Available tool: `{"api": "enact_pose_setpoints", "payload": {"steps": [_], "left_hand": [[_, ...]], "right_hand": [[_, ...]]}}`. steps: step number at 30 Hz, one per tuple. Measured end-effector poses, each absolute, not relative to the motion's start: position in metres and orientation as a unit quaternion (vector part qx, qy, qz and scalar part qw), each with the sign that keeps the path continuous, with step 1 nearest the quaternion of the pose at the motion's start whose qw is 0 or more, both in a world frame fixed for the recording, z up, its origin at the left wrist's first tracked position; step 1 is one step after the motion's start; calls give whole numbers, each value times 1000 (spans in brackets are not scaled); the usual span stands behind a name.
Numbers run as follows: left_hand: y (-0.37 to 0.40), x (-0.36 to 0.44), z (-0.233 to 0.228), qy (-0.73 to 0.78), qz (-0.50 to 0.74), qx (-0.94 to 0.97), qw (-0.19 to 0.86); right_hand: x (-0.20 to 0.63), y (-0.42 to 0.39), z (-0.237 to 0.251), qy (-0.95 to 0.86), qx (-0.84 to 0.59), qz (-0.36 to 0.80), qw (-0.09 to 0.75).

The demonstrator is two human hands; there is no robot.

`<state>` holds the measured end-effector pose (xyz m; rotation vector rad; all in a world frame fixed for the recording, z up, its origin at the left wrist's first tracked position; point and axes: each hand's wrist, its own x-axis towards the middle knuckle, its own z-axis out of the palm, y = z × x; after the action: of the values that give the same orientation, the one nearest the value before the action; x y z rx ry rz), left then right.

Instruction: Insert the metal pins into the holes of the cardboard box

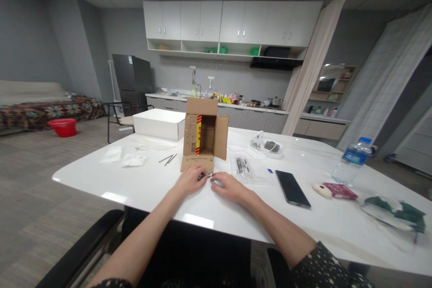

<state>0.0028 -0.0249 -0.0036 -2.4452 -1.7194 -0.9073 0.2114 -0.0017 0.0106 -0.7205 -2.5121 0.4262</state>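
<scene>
While both forearms are lying on the white table point(141, 189), the left hand point(189, 180) and right hand point(229, 187) are pinching closed on a small dark metal part point(205, 175) between them, just in front of the open cardboard box point(202, 141); a phone point(292, 188) is lying right of the box.

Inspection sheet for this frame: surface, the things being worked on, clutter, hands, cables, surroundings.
Surface: white table, glossy.
Job's things: small dark and metal part pinched between both hands, in front of open cardboard box.
Clutter: white box, thin metal pieces, plastic bag, phone, water bottle, white tissues.
Hands: left hand and right hand both on the part.
Cables: nothing seen.
Surroundings: kitchen counter, fridge, red basin.
</scene>
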Motion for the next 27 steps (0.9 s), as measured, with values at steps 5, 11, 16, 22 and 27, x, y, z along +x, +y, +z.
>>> {"api": "enact_pose_setpoints", "payload": {"steps": [5, 11, 16, 22, 27], "left_hand": [[-26, 3, -1, -552, -290, -782, 4], [-25, 3, -2, -559, -283, -779, 13], [-25, 2, -3, -554, -281, -784, 9], [-23, 1, -5, -555, -284, -782, 10], [-24, 2, -4, -557, -282, -781, 7]], "right_hand": [[212, -2, 12, -921, -263, 158, 241], [212, -2, 11, -923, -255, 158, 239], [212, -2, 13, -923, -259, 158, 234], [212, -2, 14, -925, -255, 158, 234], [212, -2, 13, -925, -256, 157, 234]]}}
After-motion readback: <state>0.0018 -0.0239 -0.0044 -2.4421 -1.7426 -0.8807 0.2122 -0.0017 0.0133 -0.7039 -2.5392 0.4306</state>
